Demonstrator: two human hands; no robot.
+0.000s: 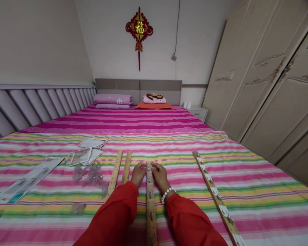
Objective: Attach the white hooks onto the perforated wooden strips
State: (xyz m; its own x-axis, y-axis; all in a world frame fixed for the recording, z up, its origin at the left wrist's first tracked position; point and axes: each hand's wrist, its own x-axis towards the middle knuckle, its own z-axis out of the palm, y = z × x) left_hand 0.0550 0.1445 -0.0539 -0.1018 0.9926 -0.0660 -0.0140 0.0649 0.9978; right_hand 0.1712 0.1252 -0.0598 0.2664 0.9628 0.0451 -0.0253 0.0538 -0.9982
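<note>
A perforated wooden strip [151,205] lies lengthwise on the striped bedspread [246,171] between my red-sleeved arms. My left hand [138,174] and my right hand [159,176] meet at the strip's far end, fingers curled and pinching a small piece there; what it is I cannot make out. A white bead bracelet [167,194] circles my right wrist. Small clear hooks sit along the strip nearer me.
Two bare perforated strips [119,171] lie left of my hands. Another strip [215,194] with several white hooks lies to the right. Clear plastic hooks [89,174], torn packaging [86,152] and a long card [25,181] lie at left. Pillows [113,99] far back, wardrobe [272,85] right.
</note>
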